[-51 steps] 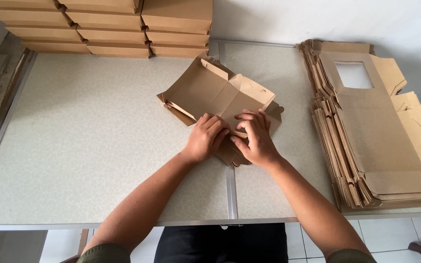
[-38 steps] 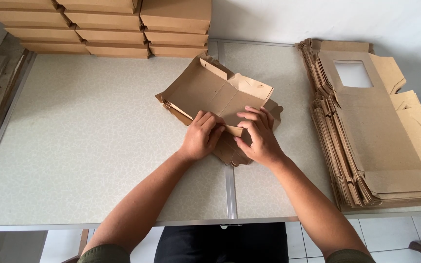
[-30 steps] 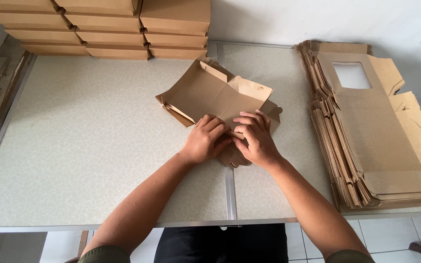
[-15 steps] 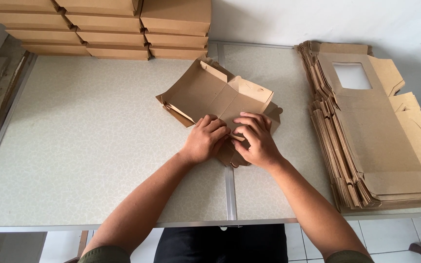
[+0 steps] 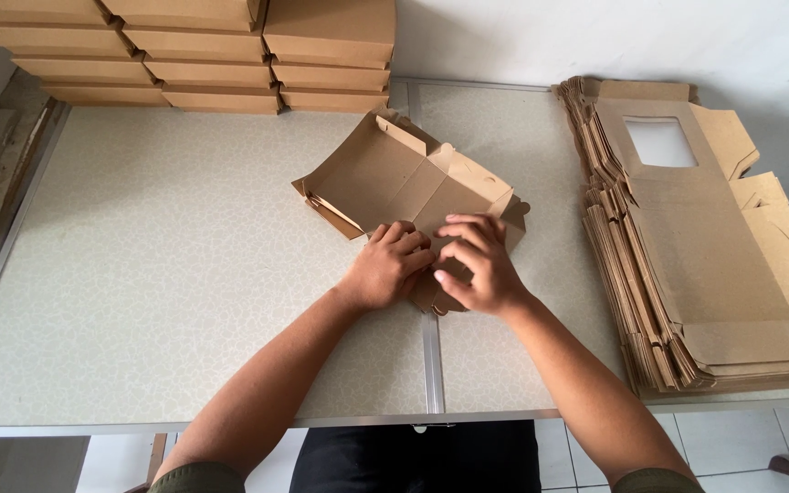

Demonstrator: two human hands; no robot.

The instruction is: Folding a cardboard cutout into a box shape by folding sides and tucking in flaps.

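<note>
Kraft-brown cardboard box blank (image 5: 404, 178), mid-table and only half folded, has both the left hand (image 5: 391, 268) and right hand (image 5: 477, 265) clamped on its near flap, with walls unformed.

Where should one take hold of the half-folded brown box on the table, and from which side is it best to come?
Probably the raised far flap of the half-folded box, approached from the far left. That edge stands up free, while the near end is covered and pressed down by the left hand and right hand. The stack of flat blanks crowds the right side.
</note>
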